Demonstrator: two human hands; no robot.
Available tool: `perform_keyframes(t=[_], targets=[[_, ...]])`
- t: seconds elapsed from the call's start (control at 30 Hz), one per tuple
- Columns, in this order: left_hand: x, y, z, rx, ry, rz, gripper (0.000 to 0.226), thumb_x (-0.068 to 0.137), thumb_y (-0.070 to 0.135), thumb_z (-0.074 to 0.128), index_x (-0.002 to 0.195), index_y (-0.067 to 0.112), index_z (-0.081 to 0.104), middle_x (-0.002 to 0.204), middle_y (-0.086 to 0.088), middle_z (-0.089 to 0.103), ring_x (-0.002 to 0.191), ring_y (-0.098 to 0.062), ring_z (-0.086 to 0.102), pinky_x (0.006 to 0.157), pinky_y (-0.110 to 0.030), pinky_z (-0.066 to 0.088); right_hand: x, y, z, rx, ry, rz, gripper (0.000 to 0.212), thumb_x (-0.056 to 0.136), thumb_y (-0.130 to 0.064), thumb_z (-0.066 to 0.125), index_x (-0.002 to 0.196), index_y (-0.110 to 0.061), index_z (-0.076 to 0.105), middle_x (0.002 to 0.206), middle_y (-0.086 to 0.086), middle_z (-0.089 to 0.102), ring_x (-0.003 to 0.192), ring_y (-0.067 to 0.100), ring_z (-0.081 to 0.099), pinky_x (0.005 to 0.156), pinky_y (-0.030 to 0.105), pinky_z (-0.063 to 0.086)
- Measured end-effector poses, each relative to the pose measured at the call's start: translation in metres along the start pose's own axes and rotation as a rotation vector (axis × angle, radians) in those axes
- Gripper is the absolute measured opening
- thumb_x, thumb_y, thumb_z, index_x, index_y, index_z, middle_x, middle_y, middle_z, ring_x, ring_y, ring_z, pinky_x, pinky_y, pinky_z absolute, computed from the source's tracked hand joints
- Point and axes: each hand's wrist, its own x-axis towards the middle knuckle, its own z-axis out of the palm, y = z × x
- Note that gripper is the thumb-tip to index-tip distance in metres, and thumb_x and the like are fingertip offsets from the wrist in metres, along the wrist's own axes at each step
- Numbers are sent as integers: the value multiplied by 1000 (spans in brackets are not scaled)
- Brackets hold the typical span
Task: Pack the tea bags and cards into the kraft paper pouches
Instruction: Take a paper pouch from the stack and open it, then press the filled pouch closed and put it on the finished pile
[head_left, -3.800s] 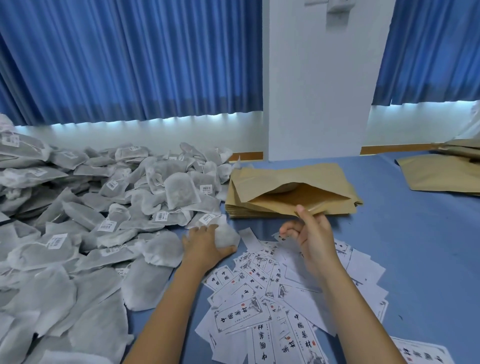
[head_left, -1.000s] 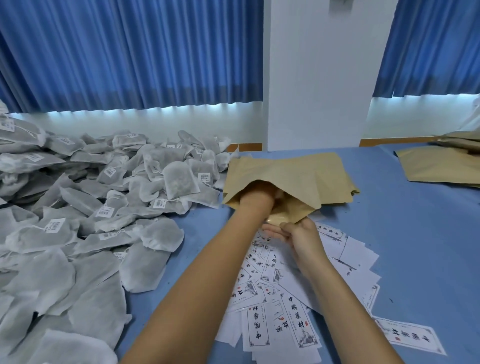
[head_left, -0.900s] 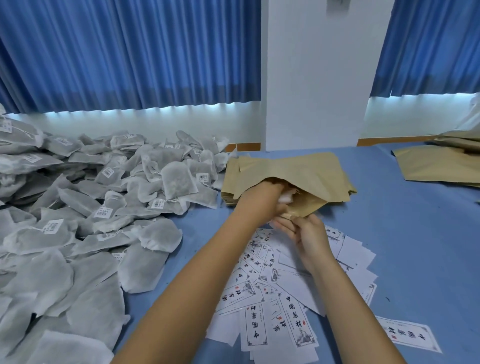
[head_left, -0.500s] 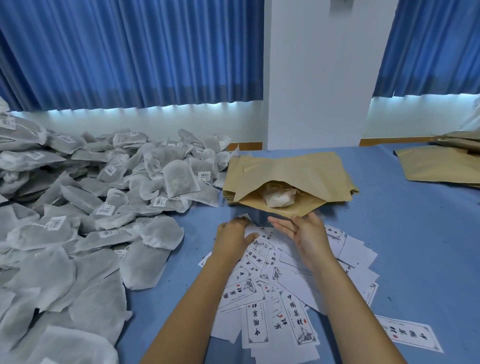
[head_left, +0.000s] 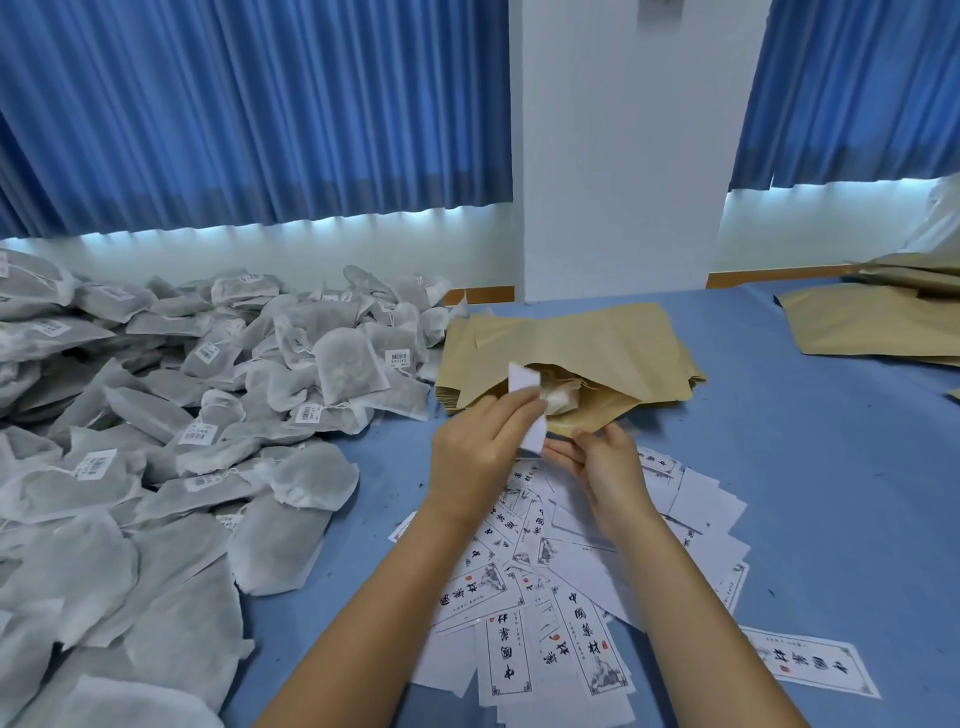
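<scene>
Tea bags (head_left: 156, 441) left, cards (head_left: 545, 597) before pouches (head_left: 597, 343)

Tea bags (head_left: 182, 441) heap over the table's (head_left: 831, 493) whole left; cards (head_left: 545, 597) litter the near centre, a bare lane between them. The pouch stack (head_left: 597, 338) blocks the far middle, more pouches (head_left: 857, 327) the far right. Bare surface runs down the right side.

Packing workroom: tea bags (head_left: 156, 415) heaped left of fingers (head_left: 504, 415), pouches (head_left: 597, 343) stacked beyond, cards (head_left: 571, 623) strewn beneath.
</scene>
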Motion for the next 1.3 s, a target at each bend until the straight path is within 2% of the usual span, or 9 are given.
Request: perform_keyframes(t=[0.1, 0.23, 0.33, 0.53, 0.9, 1.0, 1.07, 1.17, 1.3], targets=[[23, 13, 12, -12, -239, -95, 32, 76, -5, 60, 103, 7, 73, 96, -7, 73, 81, -21, 69, 60, -25, 51, -2, -3, 1, 12, 9, -9, 28, 95, 10, 35, 108, -2, 56, 89, 16, 72, 77, 25, 72, 67, 28, 58], [37, 28, 36, 81, -915, -257, 26, 89, 3, 49, 109, 9, 64, 99, -9, 64, 90, -27, 62, 63, -31, 40, -7, -2, 2, -171, 75, -21, 27, 88, 11, 40, 82, -8, 57, 64, 2, 55, 57, 12, 52, 51, 16, 43], [48, 24, 57, 165, -1067, -458, 22, 89, -1, 48, 102, 5, 65, 103, -13, 66, 96, -29, 64, 66, -30, 41, -8, -1, 3, -226, 72, -34, 27, 87, 15, 37, 79, -6, 51, 66, 6, 52, 55, 13, 52, 49, 15, 42], [59, -12, 78, 328, -1142, -677, 48, 98, 32, 40, 144, 17, 34, 146, -11, 35, 134, -29, 34, 109, -36, 28, -13, 0, 12, -69, -54, 19, 31, 93, 15, 33, 84, -6, 53, 74, 13, 72, 68, 24, 72, 63, 28, 59], [66, 34, 17, 376, -944, -611, 17, 85, -2, 56, 92, 12, 63, 99, -6, 62, 89, -23, 59, 62, -29, 34, -13, -4, 10, 41, -23, 80, 28, 93, 16, 32, 89, -4, 51, 62, 1, 69, 54, 9, 67, 50, 19, 52], [66, 50, 1, 495, -595, -354, 17, 65, 1, 68, 70, 15, 62, 78, -2, 59, 71, -19, 56, 51, -25, 29, -14, -6, 9, 15, -4, 90, 23, 90, 16, 34, 94, -3, 48, 65, 4, 58, 45, 4, 58, 43, 16, 45], [65, 48, 5, 469, -326, -191, 26, 66, -2, 61, 83, 16, 67, 88, -5, 64, 78, -23, 60, 59, -29, 42, -14, -6, 8, 8, -26, 92, 24, 88, 16, 35, 88, -5, 46, 54, -4, 55, 39, 1, 51, 40, 13, 40], [58, 37, 16, 404, -465, -202, 51, 83, 6, 51, 130, 24, 56, 130, -8, 57, 118, -25, 55, 95, -42, 45, -13, -6, 10, 40, -20, 84, 30, 87, 17, 35, 77, -10, 45, 50, -5, 55, 45, 5, 55, 47, 17, 47], [32, 41, 24, 312, -736, -170, 22, 60, 24, 81, 80, 23, 72, 77, 7, 69, 79, -12, 66, 68, -22, 49, -11, -12, 6, 205, -95, 117, 23, 88, 1, 44, 72, -7, 58, 61, 2, 61, 63, 15, 57, 56, 22, 49]])
